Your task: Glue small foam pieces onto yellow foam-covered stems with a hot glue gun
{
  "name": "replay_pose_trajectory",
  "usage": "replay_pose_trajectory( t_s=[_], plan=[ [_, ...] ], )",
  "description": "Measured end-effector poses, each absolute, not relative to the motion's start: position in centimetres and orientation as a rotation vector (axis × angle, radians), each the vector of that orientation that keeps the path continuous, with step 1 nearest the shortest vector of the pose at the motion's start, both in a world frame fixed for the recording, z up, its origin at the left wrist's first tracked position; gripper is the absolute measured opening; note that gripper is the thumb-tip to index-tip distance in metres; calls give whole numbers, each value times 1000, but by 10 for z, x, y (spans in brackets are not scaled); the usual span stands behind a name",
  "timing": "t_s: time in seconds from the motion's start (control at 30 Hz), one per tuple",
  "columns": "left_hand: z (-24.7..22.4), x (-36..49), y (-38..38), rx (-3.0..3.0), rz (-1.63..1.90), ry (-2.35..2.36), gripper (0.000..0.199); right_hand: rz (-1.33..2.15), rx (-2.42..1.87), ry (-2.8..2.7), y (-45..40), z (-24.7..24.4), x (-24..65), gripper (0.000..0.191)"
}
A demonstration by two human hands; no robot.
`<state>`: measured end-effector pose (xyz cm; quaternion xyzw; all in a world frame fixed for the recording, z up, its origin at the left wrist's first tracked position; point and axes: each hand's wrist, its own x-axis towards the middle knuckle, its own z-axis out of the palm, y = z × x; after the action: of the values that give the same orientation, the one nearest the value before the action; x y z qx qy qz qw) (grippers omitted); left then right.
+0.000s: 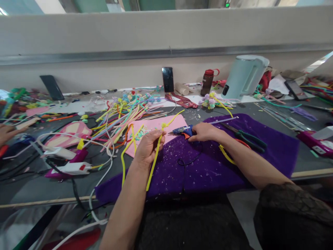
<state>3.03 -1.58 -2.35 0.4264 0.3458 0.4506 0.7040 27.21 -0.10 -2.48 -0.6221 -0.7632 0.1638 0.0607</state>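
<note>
Between its thumb and fingers my left hand [148, 147] pinches a yellow pipe cleaner [155, 163], whose lower end hangs down toward me. A small yellow twisted knot [163, 125] shows just above the fingertips. My right hand [204, 132] is closed around a blue glue gun [183, 130] with an orange trigger, its nozzle pointing left, close to the left fingers. A glue stick [225, 120] sticks out of the gun's rear. Below both hands lies a purple cloth [166, 177] speckled with bits. Cut pipe-cleaner pieces [142, 133] rest on a pink sheet [174, 122].
Pliers [248, 139] lie on the cloth beside my right forearm. Loose pipe cleaners [127, 119] spread behind the left hand. Power strips [70, 166] and white cables stand left. A phone [168, 79], a bottle [207, 83] and a kettle [241, 78] line the back. Another person's hand [9, 133] shows far left.
</note>
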Motion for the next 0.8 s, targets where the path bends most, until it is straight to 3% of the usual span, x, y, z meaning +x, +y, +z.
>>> replay_pose_trajectory(
  t_s=[0.23, 0.4, 0.57, 0.8],
  plan=[
    [-24, 30, -17, 933, 1023, 769, 15, 669, -1836, -2142, 2, -29, 271, 13],
    [-23, 29, -16, 876, 1074, 757, 17, 1030, -1519, -1701, -1, -22, 274, 19],
    [-24, 28, -14, 851, 1088, 766, 18, 1079, -1174, -1451, -8, -15, 265, 12],
    [-24, 28, -14, 856, 1083, 787, 18, 1151, -951, -1254, -10, -17, 256, 24]
  ],
)
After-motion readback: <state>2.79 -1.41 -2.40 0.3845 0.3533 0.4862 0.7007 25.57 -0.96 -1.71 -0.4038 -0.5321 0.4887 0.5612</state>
